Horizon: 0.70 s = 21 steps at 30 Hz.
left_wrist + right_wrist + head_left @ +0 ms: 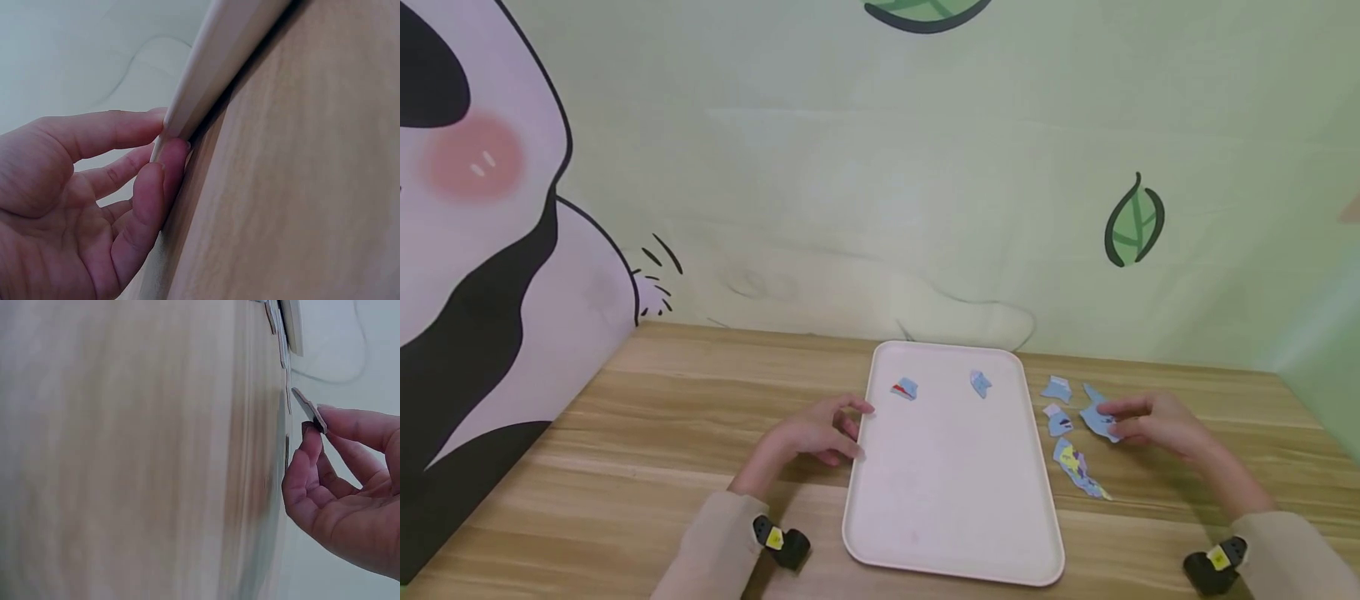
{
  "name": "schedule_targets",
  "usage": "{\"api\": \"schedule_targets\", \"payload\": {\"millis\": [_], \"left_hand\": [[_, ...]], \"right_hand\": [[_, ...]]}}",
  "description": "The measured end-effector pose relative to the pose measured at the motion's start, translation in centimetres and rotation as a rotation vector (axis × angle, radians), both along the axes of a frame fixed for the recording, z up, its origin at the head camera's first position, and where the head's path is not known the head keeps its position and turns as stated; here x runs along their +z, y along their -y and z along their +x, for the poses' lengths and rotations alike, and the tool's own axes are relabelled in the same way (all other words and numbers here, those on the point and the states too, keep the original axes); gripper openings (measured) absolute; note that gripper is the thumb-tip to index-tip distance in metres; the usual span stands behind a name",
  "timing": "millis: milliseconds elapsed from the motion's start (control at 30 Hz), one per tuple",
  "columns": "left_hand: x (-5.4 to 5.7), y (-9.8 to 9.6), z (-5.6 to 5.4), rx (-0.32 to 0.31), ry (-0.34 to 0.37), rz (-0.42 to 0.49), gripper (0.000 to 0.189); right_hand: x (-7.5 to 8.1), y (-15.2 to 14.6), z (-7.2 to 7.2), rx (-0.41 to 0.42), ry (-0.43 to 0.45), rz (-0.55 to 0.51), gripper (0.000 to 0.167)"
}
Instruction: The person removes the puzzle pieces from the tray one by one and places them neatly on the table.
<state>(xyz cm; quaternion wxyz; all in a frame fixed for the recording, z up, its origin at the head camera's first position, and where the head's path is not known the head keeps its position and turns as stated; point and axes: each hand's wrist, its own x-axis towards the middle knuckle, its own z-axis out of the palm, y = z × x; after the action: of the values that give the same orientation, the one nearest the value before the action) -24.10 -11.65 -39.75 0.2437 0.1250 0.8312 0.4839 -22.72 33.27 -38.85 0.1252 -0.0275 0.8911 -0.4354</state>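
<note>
My left hand [820, 429] holds the left rim of a white tray [940, 483], its thumb and fingers bent against the edge in the left wrist view. Two small blue puzzle pieces lie near the tray's far end, one with red and white [904, 389], the other mostly blue [980, 383]. Right of the tray, my right hand [1161, 425] pinches a light blue puzzle piece [1097, 422] between thumb and fingers. Seen nearly edge-on in the right wrist view, that held piece [309, 409] is tilted above the table.
Beside the tray's right edge lie more loose pieces: a blue one [1057, 388], a blue-and-white one [1059, 421] and a long yellow-and-purple one [1077, 468]. The wooden table [700, 400] meets a pale green wall [850, 208] behind the tray.
</note>
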Motion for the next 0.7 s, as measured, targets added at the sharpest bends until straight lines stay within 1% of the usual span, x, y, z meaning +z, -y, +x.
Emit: {"api": "schedule_targets", "payload": {"millis": [133,400,700], "left_hand": [[0.05,0.02,0.02,-0.005,-0.005,0.002,0.055],[0.01,0.08,0.14,-0.008,-0.013,0.006,0.056],[0.08,0.05,0.16,-0.007,-0.010,0.014,0.056]], "right_hand": [[0.06,-0.30,0.11,-0.017,-0.004,0.048,0.043],[-0.10,-0.74,0.12,-0.050,-0.002,0.089,0.039],[0.02,-0.65,0.18,-0.046,-0.015,0.112,0.038]]}}
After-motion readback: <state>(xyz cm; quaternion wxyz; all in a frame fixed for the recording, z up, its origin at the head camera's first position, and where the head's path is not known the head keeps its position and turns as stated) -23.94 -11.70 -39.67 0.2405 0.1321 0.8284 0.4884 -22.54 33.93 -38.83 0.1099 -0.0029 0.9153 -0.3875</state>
